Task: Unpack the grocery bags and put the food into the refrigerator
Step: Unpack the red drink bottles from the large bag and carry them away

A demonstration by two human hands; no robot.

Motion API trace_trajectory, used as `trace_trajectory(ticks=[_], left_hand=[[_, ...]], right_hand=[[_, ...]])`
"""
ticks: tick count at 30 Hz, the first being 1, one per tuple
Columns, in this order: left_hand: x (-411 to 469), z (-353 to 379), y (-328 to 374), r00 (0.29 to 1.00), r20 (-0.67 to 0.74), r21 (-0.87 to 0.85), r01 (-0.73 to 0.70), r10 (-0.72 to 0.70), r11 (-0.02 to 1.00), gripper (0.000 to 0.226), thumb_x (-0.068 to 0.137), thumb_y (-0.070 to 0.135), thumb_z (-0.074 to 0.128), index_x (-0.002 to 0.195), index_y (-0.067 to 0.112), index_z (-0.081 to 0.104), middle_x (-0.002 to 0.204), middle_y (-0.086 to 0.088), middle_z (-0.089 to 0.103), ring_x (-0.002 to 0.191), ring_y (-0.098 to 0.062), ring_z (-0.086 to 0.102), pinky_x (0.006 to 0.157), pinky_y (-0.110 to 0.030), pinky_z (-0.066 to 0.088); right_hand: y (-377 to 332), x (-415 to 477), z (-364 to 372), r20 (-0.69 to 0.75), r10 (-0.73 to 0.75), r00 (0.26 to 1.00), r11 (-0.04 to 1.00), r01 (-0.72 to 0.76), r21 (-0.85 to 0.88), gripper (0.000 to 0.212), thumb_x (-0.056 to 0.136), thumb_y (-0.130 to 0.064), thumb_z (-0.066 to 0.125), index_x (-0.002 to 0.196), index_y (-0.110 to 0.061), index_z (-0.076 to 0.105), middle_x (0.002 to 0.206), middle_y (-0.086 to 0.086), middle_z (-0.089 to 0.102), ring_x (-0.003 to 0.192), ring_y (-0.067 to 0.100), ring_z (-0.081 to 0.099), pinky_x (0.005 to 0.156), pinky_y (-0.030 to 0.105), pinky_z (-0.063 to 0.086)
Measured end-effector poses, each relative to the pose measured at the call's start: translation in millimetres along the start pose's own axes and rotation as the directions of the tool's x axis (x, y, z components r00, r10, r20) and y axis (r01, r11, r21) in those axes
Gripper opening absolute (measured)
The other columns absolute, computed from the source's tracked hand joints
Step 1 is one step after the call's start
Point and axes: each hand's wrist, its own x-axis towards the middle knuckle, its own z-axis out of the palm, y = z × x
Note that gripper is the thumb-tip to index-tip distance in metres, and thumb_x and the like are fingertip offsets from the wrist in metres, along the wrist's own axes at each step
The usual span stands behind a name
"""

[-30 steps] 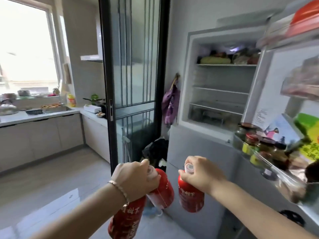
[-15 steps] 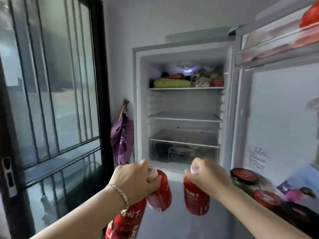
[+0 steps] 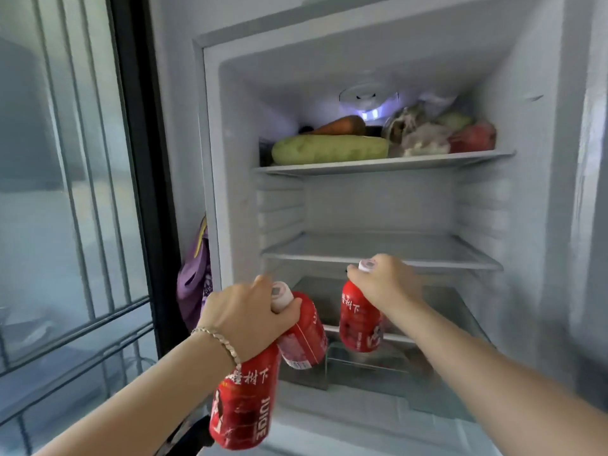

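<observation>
Standing open, white refrigerator (image 3: 378, 205) fills the view. Long pale-green gourd (image 3: 329, 149) and orange carrot (image 3: 342, 126) lie on its top shelf (image 3: 378, 164). Left hand (image 3: 250, 317) grips two red plastic juice bottles (image 3: 243, 406) by their necks. Right hand (image 3: 385, 284) grips a third red bottle (image 3: 360, 320) by its cap, in front of the lower compartments.

Bagged food (image 3: 416, 136) blurred beyond telling.

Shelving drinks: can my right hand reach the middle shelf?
Probably yes: the right hand, gripping one red bottle, is just in front of the middle shelf, and nothing stands between them.
</observation>
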Motion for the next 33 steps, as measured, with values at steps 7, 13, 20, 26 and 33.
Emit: trace_trajectory(ticks=[7,13,20,26,33], left_hand=[[64.8,57.6,-19.5,0.998,0.043,0.014,-0.056,0.055,0.998,0.045,0.084,0.068,0.034,0.089,0.024,0.041,0.075,0.01,0.056,0.069,-0.012,0.059,0.066,-0.022,0.048],[92.1,98.4,-28.2,0.99,0.107,0.0,-0.095,0.094,0.996,0.046,0.084,0.069,0.034,0.095,0.026,0.043,0.075,0.012,0.05,0.067,-0.01,0.054,0.069,-0.021,0.048],[115.7,116.9,-37.1,0.988,0.146,-0.03,-0.052,0.055,0.998,0.046,0.082,0.071,0.034,0.088,0.027,0.047,0.065,0.012,0.047,0.06,-0.007,0.05,0.056,-0.021,0.042],[122.7,117.4,-38.9,0.98,0.183,-0.125,-0.056,0.078,0.991,0.043,0.081,0.07,0.038,0.084,0.028,0.048,0.068,0.012,0.05,0.066,-0.009,0.056,0.062,-0.024,0.05],[120.3,111.8,-31.6,0.971,0.169,-0.101,-0.153,0.169,0.983,0.045,0.079,0.072,0.038,0.092,0.029,0.046,0.076,0.011,0.052,0.074,-0.011,0.058,0.07,-0.023,0.049]], right_hand=[[25.6,47.0,79.7,-0.027,-0.029,0.999,0.998,0.03,0.05,0.037,0.085,-0.048,0.057,0.068,-0.015,0.056,0.073,0.002,0.063,0.074,0.024,0.061,0.057,0.027,0.036],[28.4,46.2,107.2,-0.251,-0.125,0.96,0.991,0.111,-0.068,0.046,0.086,-0.061,0.041,0.095,-0.019,0.057,0.092,-0.003,0.055,0.083,0.018,0.058,0.062,0.026,0.04],[56.7,48.1,136.6,0.079,0.009,0.997,0.998,-0.004,-0.063,0.091,0.074,-0.065,0.061,0.144,-0.031,0.014,0.131,0.004,0.044,0.111,0.022,0.058,0.09,0.033,0.05],[56.4,85.2,184.1,0.24,0.086,0.967,0.995,-0.097,0.031,0.041,0.09,-0.029,0.06,0.126,-0.011,0.051,0.123,0.009,0.058,0.11,0.024,0.059,0.096,0.035,0.048],[43.5,52.8,149.7,0.508,-0.394,0.766,0.874,0.142,0.465,0.093,0.072,-0.006,0.076,0.144,-0.031,0.023,0.143,-0.009,0.035,0.129,0.006,0.042,0.106,0.03,0.041]])
